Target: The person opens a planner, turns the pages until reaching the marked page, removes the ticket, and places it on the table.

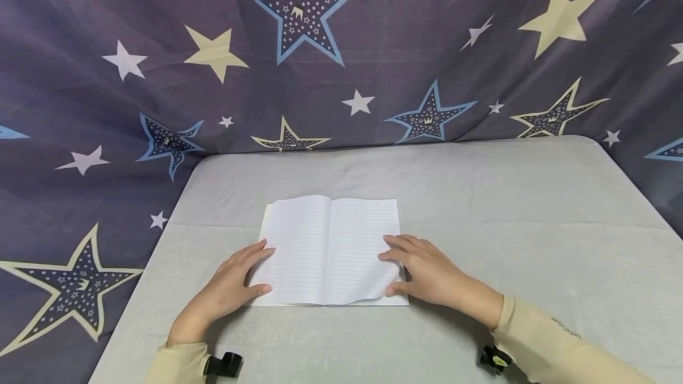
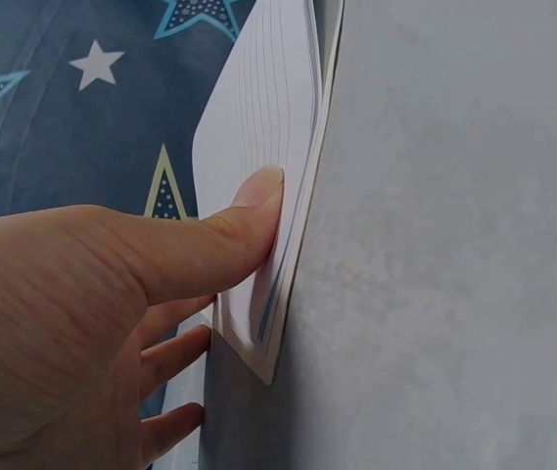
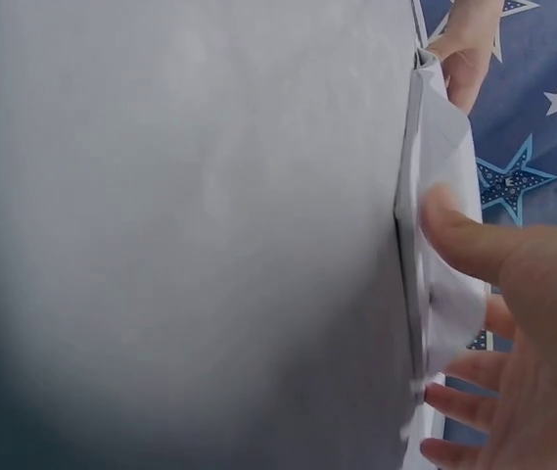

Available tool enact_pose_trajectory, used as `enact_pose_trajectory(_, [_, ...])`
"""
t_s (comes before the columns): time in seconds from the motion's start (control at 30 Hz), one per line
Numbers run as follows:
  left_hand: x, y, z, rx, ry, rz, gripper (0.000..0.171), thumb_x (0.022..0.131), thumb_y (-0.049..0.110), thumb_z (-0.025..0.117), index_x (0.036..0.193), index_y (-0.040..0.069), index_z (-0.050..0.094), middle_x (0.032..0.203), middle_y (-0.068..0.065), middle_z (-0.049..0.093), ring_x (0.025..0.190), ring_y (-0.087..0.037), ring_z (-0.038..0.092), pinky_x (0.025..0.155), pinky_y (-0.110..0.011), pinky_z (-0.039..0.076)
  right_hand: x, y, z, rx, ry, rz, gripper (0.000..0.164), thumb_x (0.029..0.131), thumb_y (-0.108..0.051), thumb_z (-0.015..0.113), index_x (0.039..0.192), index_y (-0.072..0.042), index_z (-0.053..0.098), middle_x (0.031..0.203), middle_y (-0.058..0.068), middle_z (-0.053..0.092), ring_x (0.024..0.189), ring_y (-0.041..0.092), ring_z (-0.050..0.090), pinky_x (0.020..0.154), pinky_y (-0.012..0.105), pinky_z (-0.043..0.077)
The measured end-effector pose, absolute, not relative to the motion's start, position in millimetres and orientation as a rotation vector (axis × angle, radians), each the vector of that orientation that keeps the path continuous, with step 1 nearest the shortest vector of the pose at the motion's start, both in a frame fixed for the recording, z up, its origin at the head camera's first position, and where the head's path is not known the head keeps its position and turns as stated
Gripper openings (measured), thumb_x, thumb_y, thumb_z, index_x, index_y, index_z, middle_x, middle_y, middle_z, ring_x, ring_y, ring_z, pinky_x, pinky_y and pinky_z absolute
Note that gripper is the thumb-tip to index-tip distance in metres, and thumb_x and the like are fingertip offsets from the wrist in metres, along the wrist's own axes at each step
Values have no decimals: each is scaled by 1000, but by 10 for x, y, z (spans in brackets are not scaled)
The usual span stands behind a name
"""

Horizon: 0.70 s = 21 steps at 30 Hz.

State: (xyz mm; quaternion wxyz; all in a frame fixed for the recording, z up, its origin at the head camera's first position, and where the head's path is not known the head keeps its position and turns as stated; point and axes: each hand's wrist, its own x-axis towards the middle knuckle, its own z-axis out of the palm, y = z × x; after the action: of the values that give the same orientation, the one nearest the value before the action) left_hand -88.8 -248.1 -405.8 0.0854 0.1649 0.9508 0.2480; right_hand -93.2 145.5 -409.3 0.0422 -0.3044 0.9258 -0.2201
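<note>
An open notebook [image 1: 299, 253] with lined white pages lies on the grey cloth-covered table. My left hand [image 1: 232, 283] rests at its left edge, fingers spread apart. In the left wrist view, the left thumb [image 2: 249, 211] lies on the page near the stacked sheet edges, with other fingers beyond the corner. At the opposite edge is my right hand [image 1: 427, 268], its fingertips over the right page [image 1: 357, 248]. That page's lower corner bends up near the thumb, baring a sheet beneath. The right wrist view shows the right thumb [image 3: 479, 245] against the curled page, other fingers loosely spread.
The grey table [image 1: 507, 194] extends around the notebook, farther to the right than to the left. Behind and beside it hangs a dark star-patterned cloth [image 1: 373, 34]. Black straps [image 1: 224, 365] show at both wrists, by the beige sleeves [image 1: 560, 342].
</note>
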Motion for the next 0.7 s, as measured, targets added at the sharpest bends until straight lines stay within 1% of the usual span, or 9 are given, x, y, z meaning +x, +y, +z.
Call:
enact_pose_trajectory(0.13, [-891, -2486, -4061, 488, 2837, 734, 70, 83, 24, 79, 144, 7, 49, 154, -20, 36, 140, -47, 29, 108, -69, 21, -932, 1377, -4093, -874, 2924, -739, 59, 74, -41, 85, 122, -10, 68, 141, 18, 53, 131, 38, 48, 107, 56, 38])
enact_pose_trajectory(0.23, [-893, -2492, -4065, 495, 2834, 735, 70, 84, 25, 79, 145, 7, 49, 154, -20, 36, 140, -47, 29, 108, -69, 21, -943, 1286, -4080, -810, 3015, -875, 69, 70, -41, 88, 127, -8, 65, 144, 20, 50, 133, 39, 45, 109, 56, 36])
enact_pose_trajectory(0.3, [-896, -2496, -4068, 503, 2831, 739, 70, 84, 25, 79, 145, 7, 49, 155, -20, 36, 140, -47, 29, 108, -69, 21, -950, 1215, -4062, -758, 3053, -993, 82, 69, -39, 90, 136, -5, 57, 149, 22, 43, 137, 40, 40, 111, 57, 33])
enact_pose_trajectory(0.4, [-898, -2505, -4073, 508, 2830, 740, 71, 84, 26, 79, 145, 8, 48, 155, -20, 35, 140, -47, 28, 108, -69, 21, -944, 1092, -4039, -660, 3042, -1157, 102, 69, -39, 90, 148, -1, 39, 156, 25, 28, 142, 42, 30, 111, 60, 30])
enact_pose_trajectory(0.47, [-897, -2510, -4078, 506, 2830, 736, 71, 84, 27, 79, 145, 8, 49, 155, -20, 36, 140, -47, 28, 108, -70, 21, -928, 1002, -4028, -604, 2992, -1239, 110, 70, -38, 89, 153, 1, 28, 159, 26, 21, 144, 42, 26, 112, 59, 30])
enact_pose_trajectory(0.57, [-895, -2511, -4081, 501, 2832, 728, 70, 84, 27, 79, 145, 9, 49, 154, -20, 36, 140, -47, 29, 108, -70, 22, -882, 871, -4006, -549, 2886, -1319, 110, 74, -38, 87, 154, 2, 22, 161, 23, 19, 146, 38, 24, 113, 54, 30])
enact_pose_trajectory(0.63, [-893, -2507, -4080, 498, 2833, 729, 70, 84, 27, 79, 144, 9, 49, 154, -19, 36, 140, -47, 29, 107, -70, 22, -849, 790, -3985, -555, 2825, -1328, 106, 77, -38, 84, 155, 2, 23, 161, 20, 21, 146, 34, 25, 114, 51, 29])
enact_pose_trajectory(0.7, [-890, -2503, -4076, 498, 2836, 731, 70, 84, 27, 79, 144, 9, 50, 154, -20, 37, 140, -47, 29, 107, -70, 23, -820, 717, -3958, -579, 2779, -1313, 100, 80, -40, 81, 155, -1, 27, 161, 17, 24, 145, 33, 27, 114, 51, 30])
